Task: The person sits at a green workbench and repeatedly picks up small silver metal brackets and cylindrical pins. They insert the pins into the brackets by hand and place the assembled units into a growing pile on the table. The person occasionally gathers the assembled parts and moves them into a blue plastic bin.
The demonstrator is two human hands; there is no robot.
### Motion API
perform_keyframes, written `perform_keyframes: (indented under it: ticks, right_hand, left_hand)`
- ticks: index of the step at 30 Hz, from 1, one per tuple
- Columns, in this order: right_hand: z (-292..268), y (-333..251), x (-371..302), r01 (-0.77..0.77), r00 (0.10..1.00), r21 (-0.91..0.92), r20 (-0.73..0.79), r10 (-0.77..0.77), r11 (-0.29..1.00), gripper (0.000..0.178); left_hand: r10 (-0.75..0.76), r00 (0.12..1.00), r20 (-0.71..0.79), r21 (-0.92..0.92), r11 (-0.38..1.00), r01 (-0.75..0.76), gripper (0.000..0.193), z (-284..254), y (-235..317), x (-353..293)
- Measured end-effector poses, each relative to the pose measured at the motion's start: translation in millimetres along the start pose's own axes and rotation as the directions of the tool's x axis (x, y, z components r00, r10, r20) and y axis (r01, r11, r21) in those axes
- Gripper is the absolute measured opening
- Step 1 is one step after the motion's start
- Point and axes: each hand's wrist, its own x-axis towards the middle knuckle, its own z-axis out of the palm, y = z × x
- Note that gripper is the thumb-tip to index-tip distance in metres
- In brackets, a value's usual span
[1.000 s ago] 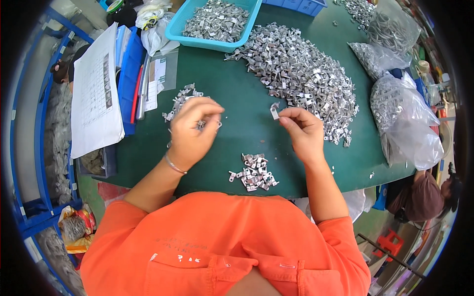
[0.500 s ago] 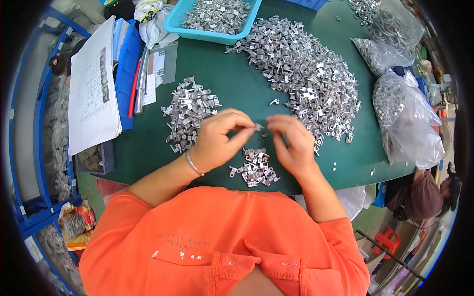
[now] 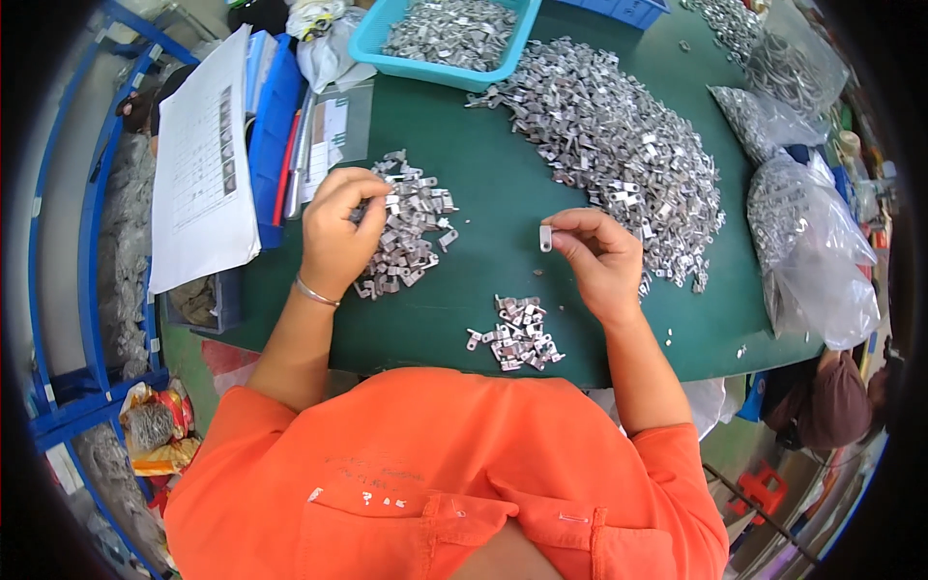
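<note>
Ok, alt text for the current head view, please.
A person's right hand pinches a small metal piece above a green table, while the left hand is at the edge of a pile of similar pieces. A smaller pile lies near the person's orange shirt, a large heap to the right, and a turquoise basket beyond.

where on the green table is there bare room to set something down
A mostly bare patch of green table lies in front of the turquoise basket, between the left pile and large right pile. Another, lightly specked, lies between the right forearm and the plastic bags. Crowded: where piles and bags sit.
</note>
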Motion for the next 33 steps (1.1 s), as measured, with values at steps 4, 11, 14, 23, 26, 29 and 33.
perform_keyframes:
  ticks: [4, 11, 14, 23, 26, 29, 33]
  right_hand:
    - [-4.9, -5.2, -12.1, 0.03, 0.998, 0.33, 0.037, -0.044, 0.944, 0.019]
    - [13.7, -18.5, -25.7, 0.416, 0.905, -0.296, 0.043, -0.423, 0.86, 0.018]
    - [21.2, -17.5, -32.7, 0.619, 0.777, -0.366, 0.157, -0.61, 0.695, 0.018]
    - [-33.5, 7.0, -5.4, 0.274, 0.852, -0.9, 0.063, -0.52, 0.338, 0.015]
    - [-34.6, 12.4, 5.5, 0.228, 0.871, -0.934, 0.069, -0.487, 0.275, 0.01]
    - [-34.6, 10.0, 9.1, 0.228, 0.876, -0.944, 0.093, -0.472, 0.237, 0.006]
    - [-23.6, 3.7, -1.2, 0.119, 0.93, -0.683, -0.178, -0.322, 0.721, 0.004]
  left_hand:
    - [0.077, 0.995, -0.06, 0.05, 0.996, -0.074, 0.013, 2.5, -0.9, 3.5]
    - [-0.094, 0.838, 0.538, -0.686, 0.529, 0.5, 0.033, 45.5, 68.2, -21.0]
    - [0.035, 0.908, 0.419, -0.569, 0.789, 0.232, 0.026, 54.1, 68.5, -28.7]
    - [0.41, 0.693, 0.593, -0.428, 0.89, -0.16, 0.019, 47.7, 63.7, -27.9]
    - [0.386, 0.695, 0.607, -0.444, 0.889, -0.107, 0.019, 51.5, 66.9, -30.9]
    - [0.33, 0.763, 0.555, -0.448, 0.892, -0.06, 0.016, 51.3, 67.3, -29.4]
    - [0.161, 0.824, 0.544, -0.445, 0.887, 0.121, 0.008, 51.3, 72.2, -25.6]
